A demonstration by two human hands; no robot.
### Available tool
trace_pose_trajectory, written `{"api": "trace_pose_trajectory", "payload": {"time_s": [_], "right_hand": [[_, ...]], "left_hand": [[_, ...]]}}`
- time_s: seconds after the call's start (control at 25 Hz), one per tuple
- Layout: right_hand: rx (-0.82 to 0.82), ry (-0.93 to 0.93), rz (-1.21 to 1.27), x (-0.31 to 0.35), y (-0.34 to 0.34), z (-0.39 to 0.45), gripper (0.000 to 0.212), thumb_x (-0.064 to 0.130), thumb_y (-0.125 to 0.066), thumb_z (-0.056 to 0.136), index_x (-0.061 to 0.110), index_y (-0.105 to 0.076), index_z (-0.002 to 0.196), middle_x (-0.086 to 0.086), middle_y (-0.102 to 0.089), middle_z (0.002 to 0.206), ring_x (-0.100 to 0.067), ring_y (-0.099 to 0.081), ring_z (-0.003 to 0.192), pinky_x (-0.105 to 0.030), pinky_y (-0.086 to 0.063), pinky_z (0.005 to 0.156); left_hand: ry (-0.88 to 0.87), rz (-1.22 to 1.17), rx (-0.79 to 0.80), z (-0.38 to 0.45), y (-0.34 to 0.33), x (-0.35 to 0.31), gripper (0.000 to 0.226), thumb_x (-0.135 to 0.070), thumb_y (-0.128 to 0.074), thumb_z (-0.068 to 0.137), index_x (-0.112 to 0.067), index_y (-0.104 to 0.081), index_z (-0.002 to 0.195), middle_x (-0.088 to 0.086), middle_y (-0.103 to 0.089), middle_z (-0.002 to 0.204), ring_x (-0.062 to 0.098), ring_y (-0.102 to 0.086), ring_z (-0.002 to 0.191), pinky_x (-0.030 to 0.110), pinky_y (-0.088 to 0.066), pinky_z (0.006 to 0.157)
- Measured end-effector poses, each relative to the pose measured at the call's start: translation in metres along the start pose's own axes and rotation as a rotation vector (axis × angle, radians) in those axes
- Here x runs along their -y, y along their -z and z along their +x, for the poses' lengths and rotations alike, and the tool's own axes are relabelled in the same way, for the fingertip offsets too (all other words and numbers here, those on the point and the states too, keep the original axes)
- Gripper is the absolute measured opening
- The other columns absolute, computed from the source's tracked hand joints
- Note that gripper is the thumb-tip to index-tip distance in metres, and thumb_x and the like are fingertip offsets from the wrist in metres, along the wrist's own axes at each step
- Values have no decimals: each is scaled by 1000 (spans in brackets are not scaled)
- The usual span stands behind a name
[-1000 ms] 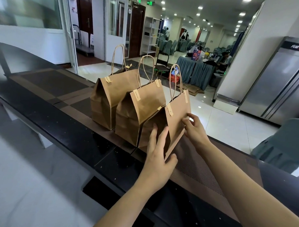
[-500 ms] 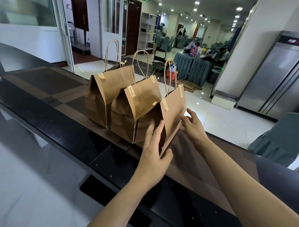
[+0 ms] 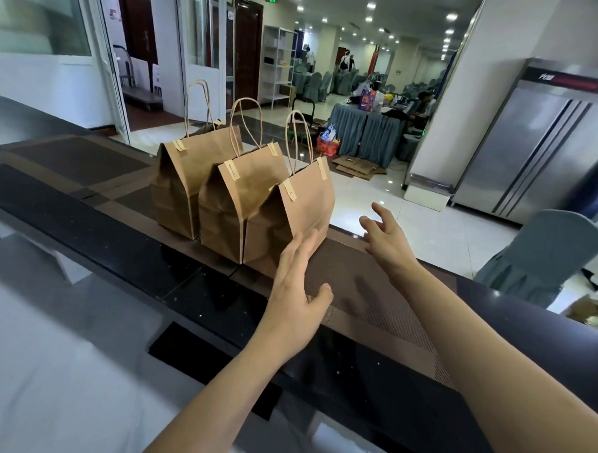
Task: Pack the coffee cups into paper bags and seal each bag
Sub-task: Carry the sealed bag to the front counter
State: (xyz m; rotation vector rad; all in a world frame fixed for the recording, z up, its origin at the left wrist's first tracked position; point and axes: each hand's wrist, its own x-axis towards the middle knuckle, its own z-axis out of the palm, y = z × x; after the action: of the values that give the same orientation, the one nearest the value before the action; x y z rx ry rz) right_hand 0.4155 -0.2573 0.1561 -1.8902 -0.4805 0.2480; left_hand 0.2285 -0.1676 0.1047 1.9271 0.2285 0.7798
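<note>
On the dark tabletop [image 3: 84, 237] three paper bags [image 3: 237, 203] stood in a touching row, tops folded and stickered, so packing looked about finished. Beside the nearest bag, the left hand [image 3: 296, 288] lay flat against it, fingers straight; the right hand [image 3: 388, 238] hovered spread, empty. The cups were hidden inside.

bags [image 3: 243, 203]: matt kraft paper | counter [image 3: 85, 224]: glossy blk stone | mat [image 3: 356, 297]: woven

Three sealed paper bags [image 3: 243, 203] stand touching in a row on the counter [image 3: 85, 224] — no gap between them. Right of the nearest bag the brown mat [image 3: 363, 297] lies bare; behind, perhaps floor.
</note>
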Motion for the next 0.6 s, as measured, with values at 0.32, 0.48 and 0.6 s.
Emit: {"api": "trace_pose_trajectory", "payload": {"time_s": [0.32, 0.48, 0.6], "right_hand": [[-41, 18, -1, 2, 69, -61, 54, 41, -50, 105, 33, -34, 156, -6, -48, 149, -22, -53, 129, -49, -41, 116], [-90, 23, -11, -5, 96, -94, 54, 39, -51, 105, 29, -36, 156, -4, -53, 144, -22, -53, 132, -48, -43, 115], [-147, 14, -31, -14, 108, -121, 54, 40, -52, 104, 30, -38, 154, 0, -55, 138, -20, -54, 130, -47, -44, 114]], "left_hand": [[-8, 32, 150, -37, -32, -44, 72, -18, -61, 98, -43, -26, 156, -22, -23, 163, 1, -22, 150, 30, -32, 118], [-16, 19, 247, -52, -43, -56, 67, -20, -60, 99, -45, -30, 154, -23, -32, 157, -1, -29, 146, 12, -32, 108], [-28, -1, 332, -56, -49, -55, 63, -21, -60, 100, -44, -33, 152, -24, -34, 154, -4, -30, 142, 20, -31, 113]]}}
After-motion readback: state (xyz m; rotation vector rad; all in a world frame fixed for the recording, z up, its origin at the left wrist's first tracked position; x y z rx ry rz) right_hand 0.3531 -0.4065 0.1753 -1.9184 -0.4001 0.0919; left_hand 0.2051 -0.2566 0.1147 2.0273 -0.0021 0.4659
